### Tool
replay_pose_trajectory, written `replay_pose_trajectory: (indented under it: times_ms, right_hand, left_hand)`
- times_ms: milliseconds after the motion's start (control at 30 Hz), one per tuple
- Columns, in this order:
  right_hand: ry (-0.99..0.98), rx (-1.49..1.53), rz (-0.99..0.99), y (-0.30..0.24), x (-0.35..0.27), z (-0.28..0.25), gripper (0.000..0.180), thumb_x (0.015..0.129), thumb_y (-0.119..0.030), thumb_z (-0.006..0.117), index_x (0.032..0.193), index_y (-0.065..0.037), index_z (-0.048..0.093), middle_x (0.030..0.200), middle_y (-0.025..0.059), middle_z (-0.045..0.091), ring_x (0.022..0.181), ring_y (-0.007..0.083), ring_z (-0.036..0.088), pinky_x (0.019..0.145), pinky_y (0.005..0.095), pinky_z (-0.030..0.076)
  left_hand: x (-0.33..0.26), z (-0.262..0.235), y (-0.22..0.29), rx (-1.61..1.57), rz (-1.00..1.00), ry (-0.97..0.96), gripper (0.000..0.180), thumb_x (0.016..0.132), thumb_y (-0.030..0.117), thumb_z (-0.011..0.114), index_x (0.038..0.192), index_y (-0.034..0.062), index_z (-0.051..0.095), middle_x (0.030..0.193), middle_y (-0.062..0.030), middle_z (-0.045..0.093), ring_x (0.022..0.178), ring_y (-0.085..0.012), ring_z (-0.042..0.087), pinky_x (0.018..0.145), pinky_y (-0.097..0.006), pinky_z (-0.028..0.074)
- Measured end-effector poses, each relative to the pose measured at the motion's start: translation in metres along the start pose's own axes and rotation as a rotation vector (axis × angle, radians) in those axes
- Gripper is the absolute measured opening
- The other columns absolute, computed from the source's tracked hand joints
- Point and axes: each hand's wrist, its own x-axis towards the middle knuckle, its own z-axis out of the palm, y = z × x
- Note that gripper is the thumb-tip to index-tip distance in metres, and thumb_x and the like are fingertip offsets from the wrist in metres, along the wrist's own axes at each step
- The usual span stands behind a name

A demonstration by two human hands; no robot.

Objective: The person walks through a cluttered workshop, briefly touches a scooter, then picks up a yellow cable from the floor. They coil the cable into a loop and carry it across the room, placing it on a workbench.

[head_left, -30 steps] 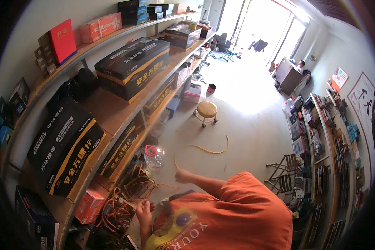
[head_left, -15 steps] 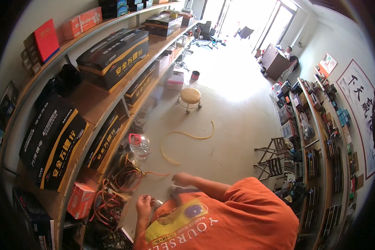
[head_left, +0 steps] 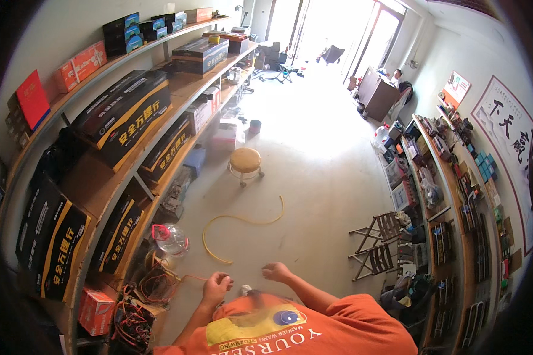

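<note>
Both hands are low above the pale, smooth floor (head_left: 323, 219), and I judge this as a reaching step. The left hand (head_left: 218, 285) has its fingers loosely bent beside the end of an orange wire (head_left: 190, 277); I cannot tell if it grips anything. The right hand (head_left: 275, 271) is half open and seems to hold nothing. Ahead of them, apart, a thin yellow hose (head_left: 227, 216) lies on the floor in a soft S-shape, apparently flexible plastic. Picking it up would call for a forward reach and a light pinch.
</note>
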Motion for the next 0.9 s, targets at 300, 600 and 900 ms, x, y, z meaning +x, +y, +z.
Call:
replay_pose_trajectory:
  times_ms: [300,600,900]
  right_hand:
    - [0.274,0.556,0.134,0.045,-0.007,-0.105,0.03,0.088,-0.018,0.058,0.105,0.006,0.064,0.091,0.0125,0.07,0.077,0.0179,0.068,0.068,0.0291,0.055]
    - [0.269,0.663,0.088,0.001,0.054,-0.174,0.028,0.09,-0.019,0.06,0.104,0.004,0.066,0.09,0.0113,0.069,0.078,0.0169,0.066,0.072,0.0288,0.053]
    - [0.245,0.558,0.036,-0.044,0.13,-0.256,0.034,0.093,-0.027,0.056,0.095,0.004,0.068,0.088,0.0117,0.07,0.076,0.017,0.066,0.07,0.0293,0.053]
  left_hand:
    - [0.073,0.082,0.018,0.149,-0.1,-0.182,0.021,0.089,0.013,0.057,0.101,-0.0048,0.057,0.089,-0.0108,0.064,0.078,-0.0153,0.063,0.07,-0.028,0.053]
    - [0.193,0.138,0.039,0.241,-0.084,-0.393,0.022,0.091,0.011,0.056,0.105,-0.005,0.055,0.092,-0.0119,0.063,0.08,-0.0166,0.064,0.071,-0.028,0.055]
    - [0.316,0.185,0.098,0.205,-0.031,-0.395,0.025,0.088,0.015,0.058,0.101,-0.0062,0.056,0.09,-0.0135,0.065,0.078,-0.017,0.065,0.07,-0.029,0.055]
